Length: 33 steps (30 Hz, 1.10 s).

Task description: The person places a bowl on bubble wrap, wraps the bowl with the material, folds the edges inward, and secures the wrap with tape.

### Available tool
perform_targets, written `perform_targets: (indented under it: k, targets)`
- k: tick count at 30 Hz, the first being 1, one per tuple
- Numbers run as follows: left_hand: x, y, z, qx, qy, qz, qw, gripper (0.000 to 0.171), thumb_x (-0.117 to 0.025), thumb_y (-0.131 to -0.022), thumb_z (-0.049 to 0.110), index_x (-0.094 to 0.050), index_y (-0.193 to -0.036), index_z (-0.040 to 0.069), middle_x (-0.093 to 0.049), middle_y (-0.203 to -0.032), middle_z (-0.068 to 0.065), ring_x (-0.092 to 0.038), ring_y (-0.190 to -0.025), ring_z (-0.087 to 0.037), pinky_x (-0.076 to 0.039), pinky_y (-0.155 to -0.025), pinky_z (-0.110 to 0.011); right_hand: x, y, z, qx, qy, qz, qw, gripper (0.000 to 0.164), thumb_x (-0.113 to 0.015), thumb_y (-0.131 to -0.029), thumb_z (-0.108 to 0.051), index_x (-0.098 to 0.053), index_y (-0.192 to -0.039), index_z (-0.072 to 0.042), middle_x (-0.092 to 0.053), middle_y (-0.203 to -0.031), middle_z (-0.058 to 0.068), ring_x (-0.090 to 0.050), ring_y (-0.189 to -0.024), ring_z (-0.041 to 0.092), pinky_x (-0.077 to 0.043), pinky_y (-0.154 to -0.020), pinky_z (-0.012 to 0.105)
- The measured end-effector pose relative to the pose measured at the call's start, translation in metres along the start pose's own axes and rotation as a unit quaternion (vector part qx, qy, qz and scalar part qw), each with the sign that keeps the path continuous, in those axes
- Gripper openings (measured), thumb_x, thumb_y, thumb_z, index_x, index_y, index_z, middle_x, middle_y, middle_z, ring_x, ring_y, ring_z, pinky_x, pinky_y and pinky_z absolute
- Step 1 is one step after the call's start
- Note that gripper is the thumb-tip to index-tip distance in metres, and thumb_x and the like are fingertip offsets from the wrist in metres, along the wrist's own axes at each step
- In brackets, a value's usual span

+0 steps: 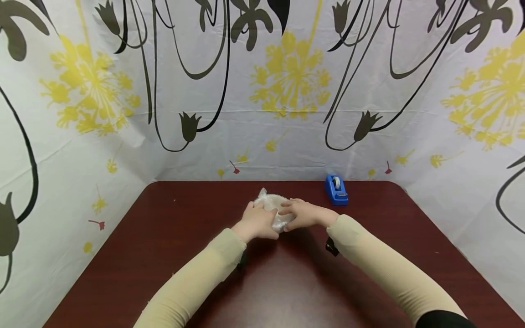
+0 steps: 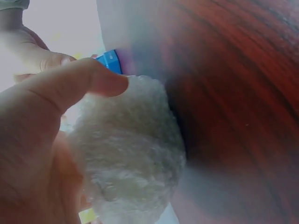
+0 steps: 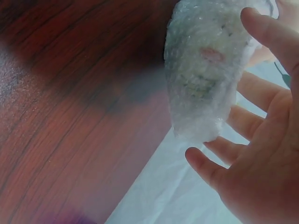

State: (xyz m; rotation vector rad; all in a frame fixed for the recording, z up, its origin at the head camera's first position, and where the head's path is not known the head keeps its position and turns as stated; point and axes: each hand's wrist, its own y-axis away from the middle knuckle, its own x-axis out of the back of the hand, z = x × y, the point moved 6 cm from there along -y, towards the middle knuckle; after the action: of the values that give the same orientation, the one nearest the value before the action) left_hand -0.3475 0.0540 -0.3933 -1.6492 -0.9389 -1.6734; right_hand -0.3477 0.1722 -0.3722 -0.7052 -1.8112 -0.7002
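Observation:
A bundle in clear bubble wrap [image 1: 270, 200], round in outline, stands on the table between both hands. Faint reddish and greenish marks show through the wrap [image 3: 201, 70] in the right wrist view; what lies inside is hidden. My left hand [image 1: 257, 222] holds its left side, the thumb [image 2: 110, 84] lying over the upper edge and the other fingers behind it. On the right side, my right hand [image 1: 304, 213] has its fingers spread and loosely bent around the bundle. Whether all of the right fingertips touch the wrap, I cannot tell.
A blue tape dispenser [image 1: 337, 191] stands near the back edge of the dark red-brown wooden table [image 1: 197, 205], right of the bundle. A white patterned sheet [image 1: 254, 91] hangs behind and beside the table.

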Motion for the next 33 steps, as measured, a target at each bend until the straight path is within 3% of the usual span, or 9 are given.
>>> perform_targets:
  k: [5, 10, 15, 20, 24, 33]
  targets:
    - [0.012, 0.004, 0.000, -0.007, -0.006, 0.017, 0.9998, 0.080, -0.070, -0.078, 0.052, -0.046, -0.146, 0.018, -0.059, -0.132, 0.002, -0.040, -0.130, -0.027, -0.031, -0.099, -0.047, 0.011, 0.005, 0.001, 0.004, -0.036, 0.030, 0.999, 0.057, -0.063, -0.093, -0.030, -0.051, -0.137, 0.004, -0.042, -0.144, 0.025, -0.033, -0.136, 0.042, -0.029, -0.109, 0.055]
    - [0.024, 0.010, -0.006, -0.009, 0.022, 0.023, 0.9994, 0.085, -0.071, -0.077, 0.059, -0.043, -0.148, 0.022, -0.053, -0.140, 0.002, -0.041, -0.130, -0.025, -0.032, -0.101, -0.049, 0.023, 0.010, 0.013, -0.059, -0.100, 0.114, 0.987, 0.050, -0.046, -0.103, -0.029, -0.047, -0.140, 0.003, -0.046, -0.143, 0.022, -0.041, -0.132, 0.037, -0.036, -0.105, 0.052]
    - [0.040, 0.016, -0.026, -0.003, 0.048, 0.033, 0.9983, 0.082, -0.056, -0.085, 0.067, -0.032, -0.153, 0.027, -0.039, -0.152, -0.001, -0.036, -0.135, -0.027, -0.032, -0.105, -0.053, 0.032, 0.020, 0.033, -0.119, -0.123, 0.197, 0.965, 0.050, -0.038, -0.105, -0.031, -0.044, -0.143, 0.002, -0.043, -0.145, 0.021, -0.037, -0.135, 0.038, -0.031, -0.108, 0.053]
    - [0.053, 0.026, -0.054, 0.022, 0.068, 0.068, 0.9951, 0.070, -0.040, -0.097, 0.061, -0.022, -0.155, 0.028, -0.023, -0.159, -0.004, -0.022, -0.144, -0.028, -0.026, -0.110, -0.056, 0.028, 0.030, 0.057, -0.147, -0.085, 0.228, 0.959, 0.051, -0.039, -0.105, -0.030, -0.042, -0.144, 0.003, -0.032, -0.150, 0.026, -0.026, -0.139, 0.042, -0.024, -0.110, 0.056]
    - [0.047, 0.036, -0.073, 0.038, 0.092, 0.092, 0.9907, 0.066, -0.036, -0.100, 0.056, -0.017, -0.156, 0.027, -0.016, -0.161, -0.005, -0.014, -0.146, -0.029, -0.021, -0.111, -0.058, 0.015, 0.041, 0.071, -0.161, -0.039, 0.223, 0.961, 0.053, -0.043, -0.104, -0.030, -0.038, -0.146, 0.003, -0.023, -0.153, 0.027, -0.016, -0.141, 0.045, -0.017, -0.111, 0.061]
    - [0.009, 0.061, -0.105, 0.101, 0.129, 0.107, 0.9806, 0.067, -0.037, -0.100, 0.054, -0.014, -0.157, 0.026, -0.011, -0.161, -0.006, -0.006, -0.147, -0.032, -0.010, -0.111, -0.064, -0.008, 0.057, 0.093, -0.206, 0.020, 0.192, 0.959, 0.071, -0.039, -0.100, -0.053, -0.028, -0.153, -0.008, -0.009, -0.158, 0.023, -0.004, -0.143, 0.047, -0.007, -0.104, 0.074]
